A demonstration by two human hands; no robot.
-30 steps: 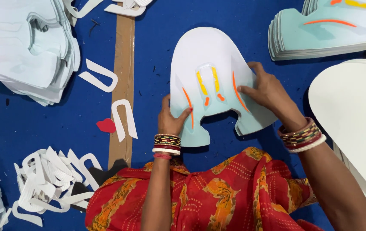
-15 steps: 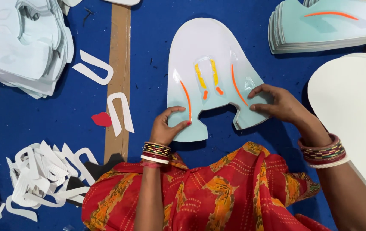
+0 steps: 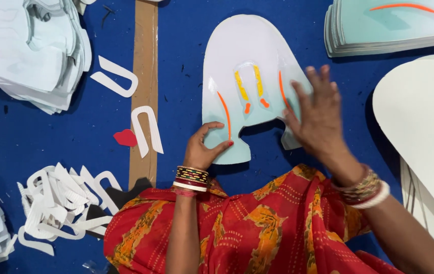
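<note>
Right hand (image 3: 318, 114) has slid farther up the shoe-upper panel (image 3: 250, 61), fingers spread flat; left hand (image 3: 204, 147) pinches its near edge, best kept anchored.

White U-shaped cutouts (image 3: 55, 203) heaped – red heart scrap (image 3: 125, 137) beside tape strip (image 3: 144, 91).
</note>
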